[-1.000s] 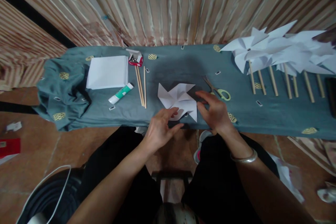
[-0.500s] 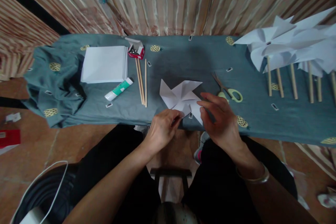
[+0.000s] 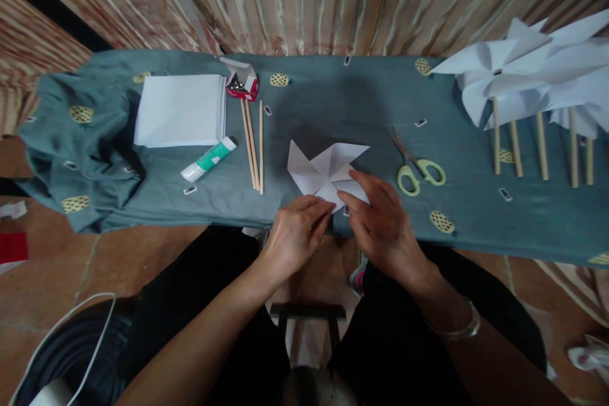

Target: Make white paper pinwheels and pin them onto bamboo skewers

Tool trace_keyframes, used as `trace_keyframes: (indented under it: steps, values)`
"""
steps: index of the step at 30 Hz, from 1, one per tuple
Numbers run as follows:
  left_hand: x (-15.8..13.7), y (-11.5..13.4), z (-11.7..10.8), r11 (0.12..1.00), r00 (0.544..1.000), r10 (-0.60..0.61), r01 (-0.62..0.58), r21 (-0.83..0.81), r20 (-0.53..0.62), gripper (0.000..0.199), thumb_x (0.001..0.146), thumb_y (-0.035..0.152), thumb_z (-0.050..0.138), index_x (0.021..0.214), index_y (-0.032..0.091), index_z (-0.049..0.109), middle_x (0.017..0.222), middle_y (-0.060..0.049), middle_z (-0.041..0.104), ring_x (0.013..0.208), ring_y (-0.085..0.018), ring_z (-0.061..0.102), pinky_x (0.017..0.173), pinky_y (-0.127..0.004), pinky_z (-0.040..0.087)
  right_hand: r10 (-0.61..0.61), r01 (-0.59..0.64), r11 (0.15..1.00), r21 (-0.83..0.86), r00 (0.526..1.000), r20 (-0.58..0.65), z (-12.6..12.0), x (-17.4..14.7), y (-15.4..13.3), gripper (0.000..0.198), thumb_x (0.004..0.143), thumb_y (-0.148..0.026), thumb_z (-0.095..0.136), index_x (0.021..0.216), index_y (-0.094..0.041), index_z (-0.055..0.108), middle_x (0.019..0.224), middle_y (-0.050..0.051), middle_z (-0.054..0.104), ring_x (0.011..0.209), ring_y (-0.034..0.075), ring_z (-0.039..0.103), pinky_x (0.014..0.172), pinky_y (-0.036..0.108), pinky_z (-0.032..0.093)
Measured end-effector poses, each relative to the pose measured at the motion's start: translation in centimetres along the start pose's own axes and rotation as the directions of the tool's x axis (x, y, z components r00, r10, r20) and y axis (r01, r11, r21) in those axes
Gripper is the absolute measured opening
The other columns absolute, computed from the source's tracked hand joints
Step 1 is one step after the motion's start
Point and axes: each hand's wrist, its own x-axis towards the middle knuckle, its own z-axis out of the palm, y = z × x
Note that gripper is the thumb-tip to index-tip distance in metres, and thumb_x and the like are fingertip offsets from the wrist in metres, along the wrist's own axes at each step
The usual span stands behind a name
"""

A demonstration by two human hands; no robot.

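Observation:
A folded white paper pinwheel (image 3: 326, 174) lies near the front edge of the cloth-covered table, its blades fanned out. My left hand (image 3: 297, 231) is closed on its lower corner, thumb and index finger pinching the paper. From the right, my right hand (image 3: 383, 225) reaches over the pinwheel with fingers apart, the fingertips touching the paper beside its centre. Part of the right blade is hidden under those fingers. Just beyond that hand lie scissors (image 3: 413, 168) with light green handles, blades pointing away from me.
To the left are a stack of white paper (image 3: 181, 111), a glue stick (image 3: 209, 158), several thin wooden sticks (image 3: 252, 146) and an open red-and-white box (image 3: 242, 81) of small metal pieces. Finished pinwheels (image 3: 523, 73) on sticks lie at the right. A curtain (image 3: 304, 0) hangs behind the table (image 3: 333, 95).
My right hand has moved left and inward over the pinwheel, its fingertips now near the centre. My left hand keeps its pinch on the lower corner. The view has shifted slightly.

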Motion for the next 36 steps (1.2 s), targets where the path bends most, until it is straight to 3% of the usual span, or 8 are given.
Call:
trace_keyframes:
  steps: [5,15,23,36]
  values:
    - [0.0,-0.2,0.2,1.000,1.000,-0.013,0.013,0.005,-0.025,0.021,0.090,0.015,0.055,0.104,0.016,0.071,0.096,-0.008,0.071,0.087,-0.017,0.069,0.077,-0.028,0.056,-0.018,0.019,0.999,-0.045,0.999,0.027,0.2,0.3,-0.3,0.038,0.090,-0.008,0.042,0.125,-0.019,0.053,0.144,0.015,0.044,0.137,0.030,0.039,0.108,0.052,0.042]
    - [0.3,0.0,0.1,0.998,0.998,-0.055,0.054,-0.037,-0.034,0.022,0.089,0.012,0.057,0.106,0.016,0.071,0.096,-0.007,0.071,0.087,-0.017,0.069,0.078,-0.029,0.057,0.026,-0.022,0.998,-0.056,0.998,0.063,0.6,0.4,-0.6,0.044,0.092,-0.011,0.038,0.132,-0.027,0.046,0.148,0.010,0.041,0.142,0.031,0.034,0.109,0.055,0.040]
    - [0.4,0.0,-0.1,0.996,0.997,-0.072,0.070,-0.045,-0.022,0.023,0.088,0.011,0.057,0.105,0.015,0.070,0.097,-0.007,0.071,0.088,-0.018,0.069,0.078,-0.029,0.057,0.037,-0.027,0.992,-0.124,0.996,0.078,0.8,0.7,-0.8,0.039,0.093,-0.012,0.036,0.129,-0.021,0.049,0.147,0.016,0.042,0.141,0.032,0.034,0.105,0.056,0.040]
    - [0.2,-0.2,0.2,0.999,0.998,-0.040,0.040,0.010,-0.044,0.022,0.088,0.010,0.056,0.104,0.015,0.070,0.094,-0.006,0.071,0.085,-0.016,0.069,0.076,-0.028,0.056,0.068,-0.045,0.979,-0.199,0.992,0.107,1.2,1.3,-1.0,0.035,0.093,-0.014,0.040,0.125,-0.019,0.054,0.148,0.015,0.041,0.143,0.031,0.030,0.102,0.050,0.040]
